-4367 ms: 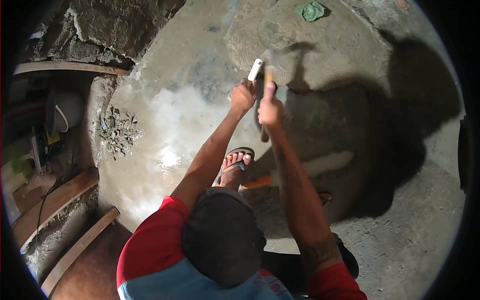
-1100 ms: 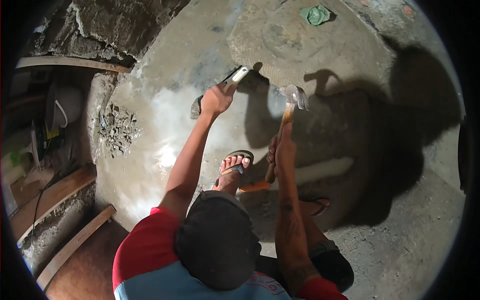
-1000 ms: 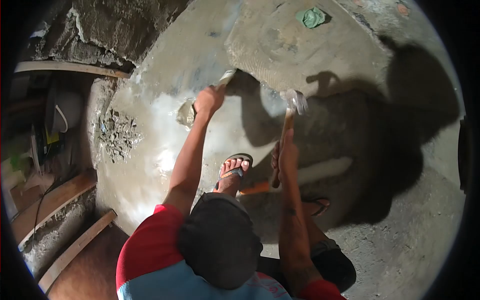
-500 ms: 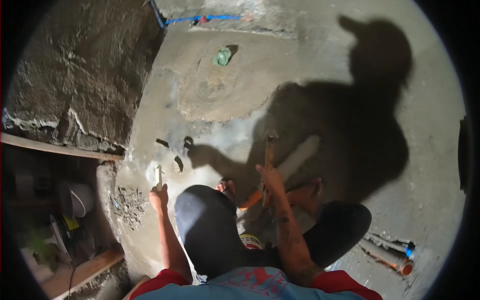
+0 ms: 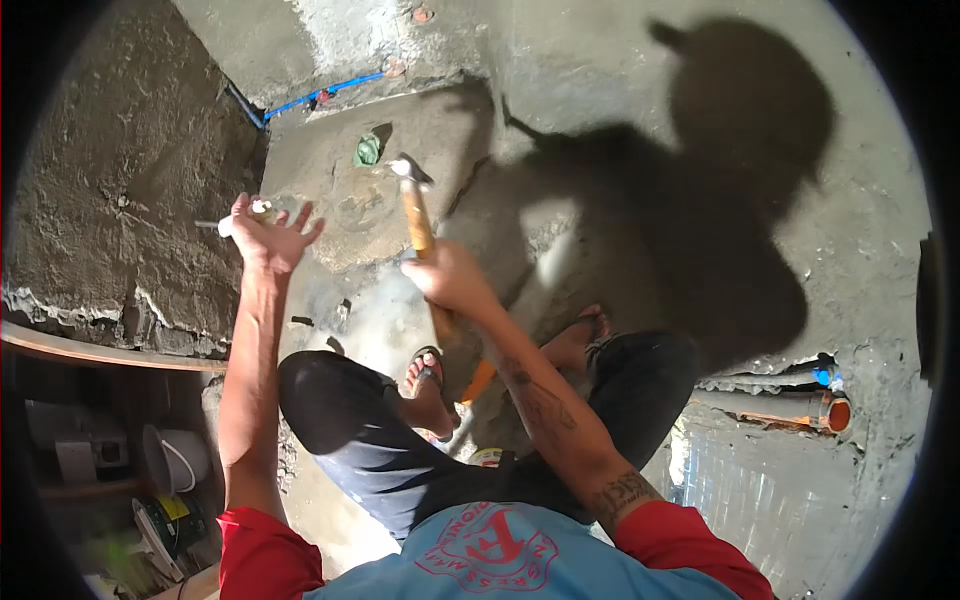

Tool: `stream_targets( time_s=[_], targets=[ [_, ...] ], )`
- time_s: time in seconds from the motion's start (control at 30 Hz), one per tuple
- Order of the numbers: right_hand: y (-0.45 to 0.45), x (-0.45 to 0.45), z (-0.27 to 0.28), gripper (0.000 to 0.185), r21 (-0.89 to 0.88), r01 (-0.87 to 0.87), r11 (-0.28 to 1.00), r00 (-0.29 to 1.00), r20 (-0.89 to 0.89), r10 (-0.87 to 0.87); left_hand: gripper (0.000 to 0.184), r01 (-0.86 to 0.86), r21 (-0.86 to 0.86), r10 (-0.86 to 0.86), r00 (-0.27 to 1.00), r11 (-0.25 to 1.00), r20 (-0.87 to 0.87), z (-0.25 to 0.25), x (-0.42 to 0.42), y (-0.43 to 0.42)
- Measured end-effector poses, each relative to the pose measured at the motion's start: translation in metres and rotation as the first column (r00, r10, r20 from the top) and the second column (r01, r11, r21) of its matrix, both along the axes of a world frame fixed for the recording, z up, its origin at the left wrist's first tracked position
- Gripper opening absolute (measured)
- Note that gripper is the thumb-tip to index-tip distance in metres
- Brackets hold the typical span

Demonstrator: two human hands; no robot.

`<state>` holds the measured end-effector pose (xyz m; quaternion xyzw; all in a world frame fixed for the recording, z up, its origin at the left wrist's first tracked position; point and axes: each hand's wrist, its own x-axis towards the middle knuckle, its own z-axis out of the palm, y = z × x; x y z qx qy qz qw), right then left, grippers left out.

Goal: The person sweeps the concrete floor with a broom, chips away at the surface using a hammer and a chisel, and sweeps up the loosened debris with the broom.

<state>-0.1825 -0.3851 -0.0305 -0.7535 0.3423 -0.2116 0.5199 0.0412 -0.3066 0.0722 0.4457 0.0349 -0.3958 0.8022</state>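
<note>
My left hand (image 5: 268, 238) is raised toward the dark rough wall, its fingers partly spread. A short white-handled tool (image 5: 226, 228) with a thin grey end lies across it, held by the thumb side; its exact kind I cannot make out. In my right hand (image 5: 455, 278) is a hammer (image 5: 416, 215), gripped around its wooden handle with the metal head pointing up and away from me. A crumpled green plastic piece (image 5: 367, 150) lies on the concrete beyond the hammer head.
The rough wall (image 5: 130, 180) stands at the left, above a wooden edge and a recess with a white bucket (image 5: 176, 458). Blue pipe (image 5: 325, 95) runs at the far corner. An orange-ended pipe (image 5: 835, 412) lies in a floor channel at right. Dark fragments (image 5: 302, 321) lie near my feet.
My left hand has risen up and leftward with the white-handled tool, its fingers spreading. My right hand has moved up and left with the hammer. The view has shifted.
</note>
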Motion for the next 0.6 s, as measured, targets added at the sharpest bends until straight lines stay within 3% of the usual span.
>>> stream_targets(
  time_s=[0.07, 0.17, 0.2, 0.3, 0.33, 0.47, 0.6],
  targets=[
    [0.003, 0.011, 0.046, 0.04, -0.064, -0.001, 0.998, 0.998, -0.057, -0.003, 0.089, 0.091, -0.06, -0.091, 0.996, 0.994, 0.011, 0.01, -0.037, -0.004],
    [0.01, 0.022, 0.068, 0.04, -0.167, -0.028, 0.986, 0.992, -0.122, 0.008, 0.092, 0.136, -0.157, -0.155, 0.981, 0.978, -0.119, -0.003, -0.06, -0.007],
    [0.014, 0.025, 0.069, 0.041, -0.205, -0.042, 0.978, 0.991, -0.131, 0.015, 0.093, 0.28, -0.24, -0.3, 0.953, 0.929, -0.048, -0.009, -0.055, -0.002],
    [0.023, 0.027, 0.067, 0.039, -0.256, -0.161, 0.953, 0.977, -0.179, 0.117, 0.09, 0.123, -0.329, -0.191, 0.964, 0.936, -0.184, -0.006, -0.05, 0.0],
    [0.025, 0.029, 0.068, 0.039, -0.259, -0.178, 0.949, 0.976, -0.173, 0.135, 0.084, 0.027, -0.253, -0.078, 0.978, 0.967, -0.193, -0.003, -0.053, 0.001],
    [0.028, 0.037, 0.072, 0.042, -0.33, -0.245, 0.912, 0.955, -0.242, 0.169, 0.075, -0.033, -0.3, -0.034, 0.976, 0.953, -0.215, -0.023, -0.028, 0.009],
    [0.028, 0.036, 0.099, 0.049, -0.396, -0.306, 0.866, 0.937, -0.284, 0.201, 0.071, -0.178, -0.3, 0.113, 0.969, 0.937, -0.221, -0.028, -0.004, 0.014]
  ],
)
